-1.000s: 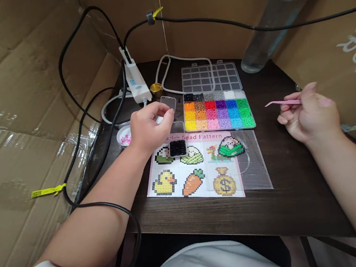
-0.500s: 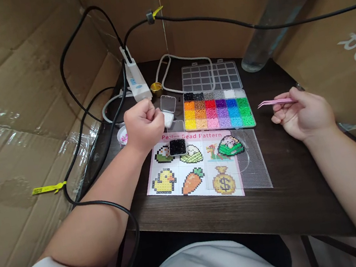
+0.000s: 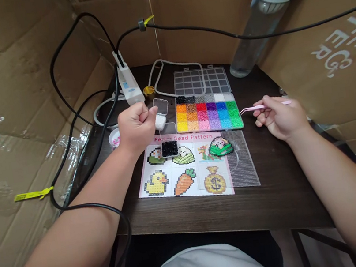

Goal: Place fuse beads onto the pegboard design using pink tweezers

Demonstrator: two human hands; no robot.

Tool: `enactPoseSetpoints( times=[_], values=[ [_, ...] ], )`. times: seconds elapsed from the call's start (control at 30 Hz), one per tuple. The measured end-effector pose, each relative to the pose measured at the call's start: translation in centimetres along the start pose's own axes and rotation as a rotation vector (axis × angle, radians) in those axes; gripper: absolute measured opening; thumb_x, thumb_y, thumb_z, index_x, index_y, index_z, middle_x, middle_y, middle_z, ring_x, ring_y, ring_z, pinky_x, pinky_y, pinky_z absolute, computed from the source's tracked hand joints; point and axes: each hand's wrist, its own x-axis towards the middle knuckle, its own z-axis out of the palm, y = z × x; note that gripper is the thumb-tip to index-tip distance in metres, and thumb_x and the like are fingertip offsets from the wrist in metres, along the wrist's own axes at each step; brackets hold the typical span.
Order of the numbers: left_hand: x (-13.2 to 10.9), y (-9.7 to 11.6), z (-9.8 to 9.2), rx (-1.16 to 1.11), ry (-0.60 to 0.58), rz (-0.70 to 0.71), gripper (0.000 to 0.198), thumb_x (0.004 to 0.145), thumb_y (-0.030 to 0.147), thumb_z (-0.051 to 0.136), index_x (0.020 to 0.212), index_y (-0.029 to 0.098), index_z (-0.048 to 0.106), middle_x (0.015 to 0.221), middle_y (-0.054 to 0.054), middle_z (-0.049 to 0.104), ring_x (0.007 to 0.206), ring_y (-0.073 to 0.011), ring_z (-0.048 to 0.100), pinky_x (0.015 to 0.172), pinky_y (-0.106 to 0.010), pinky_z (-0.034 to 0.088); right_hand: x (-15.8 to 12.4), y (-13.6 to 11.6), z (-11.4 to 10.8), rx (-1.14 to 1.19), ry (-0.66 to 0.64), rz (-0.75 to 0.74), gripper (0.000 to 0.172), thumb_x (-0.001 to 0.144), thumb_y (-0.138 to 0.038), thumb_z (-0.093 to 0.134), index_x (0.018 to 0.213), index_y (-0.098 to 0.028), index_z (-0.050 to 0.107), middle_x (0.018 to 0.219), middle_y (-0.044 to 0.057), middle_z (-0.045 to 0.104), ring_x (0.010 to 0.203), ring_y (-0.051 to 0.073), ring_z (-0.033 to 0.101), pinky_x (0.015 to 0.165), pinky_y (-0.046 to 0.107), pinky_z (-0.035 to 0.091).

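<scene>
My left hand point(image 3: 138, 126) is closed in a fist above the left side of the table, beside a small lidded box of white beads point(image 3: 160, 122); nothing shows in its fingers. Pink tweezers point(image 3: 266, 106) are pinched in my right hand point(image 3: 281, 118), their bent tip at the right edge of the bead case point(image 3: 242, 119), which has many coloured compartments. A small open box of black beads point(image 3: 170, 148) sits on the printed bead pattern sheet point(image 3: 187, 194). Overlapping the sheet is a clear pegboard point(image 3: 249, 172), bearing a green, white and pink bead figure point(image 3: 220, 146).
A white power strip point(image 3: 131, 87), a gold-coloured cup point(image 3: 149, 92) and a dish of pink beads point(image 3: 112, 139) lie at the back left. Black cables point(image 3: 88, 203) pass over my left arm. A water bottle point(image 3: 248, 47) leans at the back right. Cardboard walls point(image 3: 198, 23) surround the table.
My right hand has moved left, bringing the tweezers' tip up to the bead case's edge. The view has swung slightly right. My left hand stays in a fist.
</scene>
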Motion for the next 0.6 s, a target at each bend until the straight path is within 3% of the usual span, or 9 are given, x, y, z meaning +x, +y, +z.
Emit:
enactPoseSetpoints(
  times=[0.2, 0.43, 0.6],
  values=[
    [0.13, -0.33, 0.04, -0.026, 0.041, -0.017, 0.082, 0.112, 0.057, 0.089, 0.075, 0.028, 0.022, 0.069, 0.005, 0.025, 0.065, -0.017, 0.026, 0.058, -0.04, 0.041, 0.11, 0.13, -0.39, 0.02, -0.034, -0.021, 0.044, 0.102, -0.052, 0.105, 0.086, -0.019, 0.081, 0.064, 0.002, 0.074, 0.044, 0.013, 0.059, 0.043, 0.025, 0.054],
    [0.15, -0.33, 0.35, -0.057, 0.071, -0.014, 0.085, 0.11, 0.068, 0.09, 0.075, 0.028, 0.023, 0.071, 0.005, 0.024, 0.068, -0.0181, 0.029, 0.067, -0.041, 0.054, -0.11, 0.14, -0.53, 0.051, -0.025, -0.055, 0.048, 0.097, -0.06, 0.11, 0.094, -0.021, 0.082, 0.071, 0.001, 0.079, 0.045, 0.012, 0.062, 0.044, 0.025, 0.057],
    [0.21, -0.21, 0.28, -0.034, 0.096, 0.001, 0.087, 0.111, 0.069, 0.089, 0.074, 0.028, 0.022, 0.07, 0.005, 0.025, 0.067, -0.0181, 0.033, 0.062, -0.041, 0.047, -0.52, 0.07, -0.3, 0.061, -0.081, -0.097, 0.054, 0.097, -0.069, 0.108, 0.097, -0.022, 0.082, 0.078, 0.002, 0.078, 0.05, 0.013, 0.064, 0.046, 0.028, 0.06]
  ],
)
